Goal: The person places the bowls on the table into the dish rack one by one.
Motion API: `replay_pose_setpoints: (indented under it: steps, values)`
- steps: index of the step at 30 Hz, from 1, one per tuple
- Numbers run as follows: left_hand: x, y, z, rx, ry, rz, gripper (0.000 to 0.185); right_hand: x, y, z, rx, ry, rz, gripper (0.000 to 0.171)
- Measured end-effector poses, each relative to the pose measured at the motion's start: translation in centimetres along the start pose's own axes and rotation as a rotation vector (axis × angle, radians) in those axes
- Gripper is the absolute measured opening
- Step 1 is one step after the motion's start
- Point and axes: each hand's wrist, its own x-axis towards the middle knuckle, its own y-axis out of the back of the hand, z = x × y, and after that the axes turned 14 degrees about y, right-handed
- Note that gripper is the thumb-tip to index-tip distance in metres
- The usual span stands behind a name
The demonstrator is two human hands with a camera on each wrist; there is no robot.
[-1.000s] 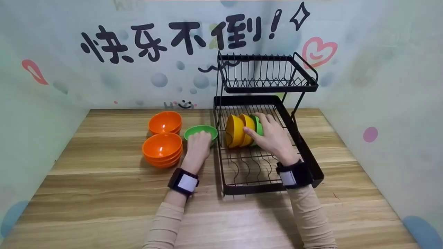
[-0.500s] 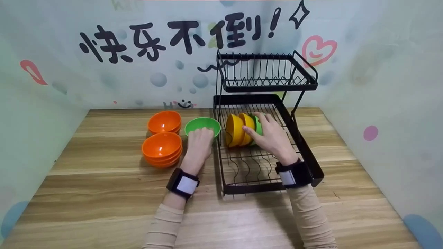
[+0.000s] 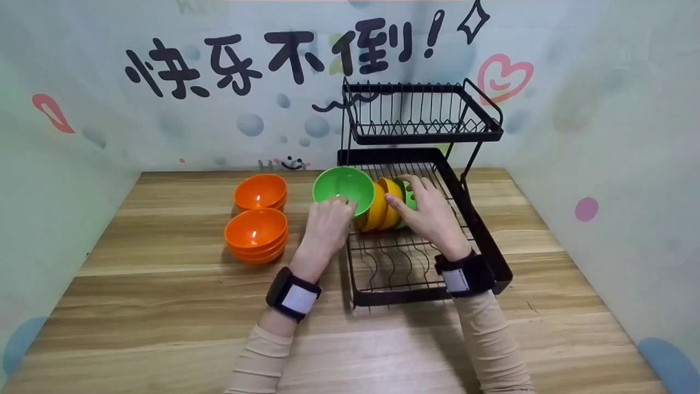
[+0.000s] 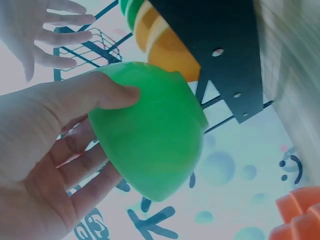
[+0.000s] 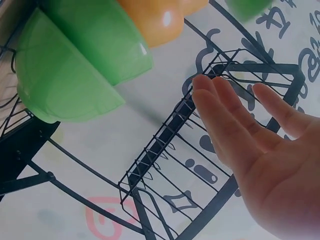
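fingers of the left hand curl under a green bowl, thumb on its rim, holding it tilted above the left edge of a black dish rack, just beside yellow bowls standing on edge in the lower tier. the right hand hovers with straight fingers by those bowls, though contact is hard to judge. the bowl looks like light, stiff, smooth plastic, likely slick; a rim pinch with fingers beneath seems the surest hold.

head: high, forward-down | wrists: close, upward | shared: dish rack
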Motion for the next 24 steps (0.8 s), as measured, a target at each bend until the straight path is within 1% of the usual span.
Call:
replay_pose_setpoints:
  steps: [8,11,17,22,24]
  values:
    - [-0.1,0.6,0.9,-0.042,-0.117,0.075,0.017,0.1,0.0,0.0,0.024,0.004,0.010,0.059]
    - [-0.2,0.7,1.1,-0.063,-0.153,0.093,0.013,0.2,0.0,0.0,0.060,-0.002,0.018,0.057]
    - [-0.4,0.7,1.5,-0.086,-0.195,0.105,0.011,0.3,0.1,0.0,0.163,-0.043,0.050,0.055]
    - [-0.4,0.6,1.8,-0.096,-0.223,0.146,0.013,0.4,0.2,0.0,0.195,-0.104,0.096,0.051]
    - [-0.4,0.6,1.9,-0.105,-0.237,0.164,0.014,0.4,0.2,0.1,0.202,-0.130,0.100,0.050]
